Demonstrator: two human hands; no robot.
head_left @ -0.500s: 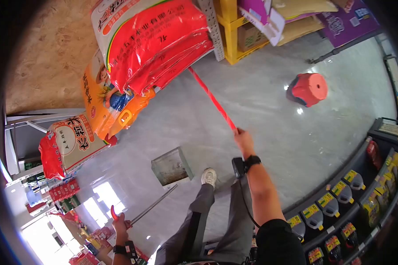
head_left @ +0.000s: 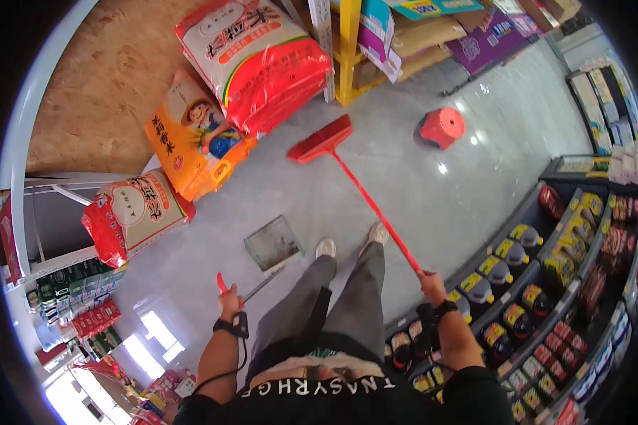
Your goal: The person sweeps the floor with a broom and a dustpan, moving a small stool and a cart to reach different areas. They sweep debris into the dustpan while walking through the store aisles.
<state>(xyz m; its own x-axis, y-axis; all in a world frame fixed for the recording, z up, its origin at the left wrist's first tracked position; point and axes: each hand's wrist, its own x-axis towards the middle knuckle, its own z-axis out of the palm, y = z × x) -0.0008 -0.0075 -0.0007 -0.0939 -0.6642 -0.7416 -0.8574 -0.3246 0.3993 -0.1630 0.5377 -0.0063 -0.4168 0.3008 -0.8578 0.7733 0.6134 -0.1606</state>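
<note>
- Compared with half a second ago, the view has swung downward: the person's own dark shirt and grey trousers now fill the bottom, and both feet show on the pale polished floor [head_left: 432, 205].
- At the far left, a red-and-white sack of rice [head_left: 131, 216] lies on a low shelf edge, with an orange rice sack [head_left: 195, 142] and a bigger red-and-white one [head_left: 262, 60] stacked beyond it.
- The left hand [head_left: 229, 301] is curled shut round the red grip of a thin metal rod; that rod slants up to a grey metal dustpan [head_left: 273, 243] resting flat on the floor just ahead of the left shoe. The hand has risen in the picture since the earlier view, while the pan lies in much the same spot.
- The red long-handled broom [head_left: 322, 144] now shows its whole head, clear of the sacks that hid it before and down on the floor, just in front of the stack; I judge a sweeping stroke is drawing it towards the pan.
- The right hand [head_left: 430, 283] is clenched round the top of the broom's pole, fingers wrapped tight; it sits lower and nearer the body than before.
- A red plastic stool [head_left: 443, 127] stands well apart, further right.
- Rows of yellow-capped oil bottles [head_left: 507, 251] line the shelves at the right.
</note>
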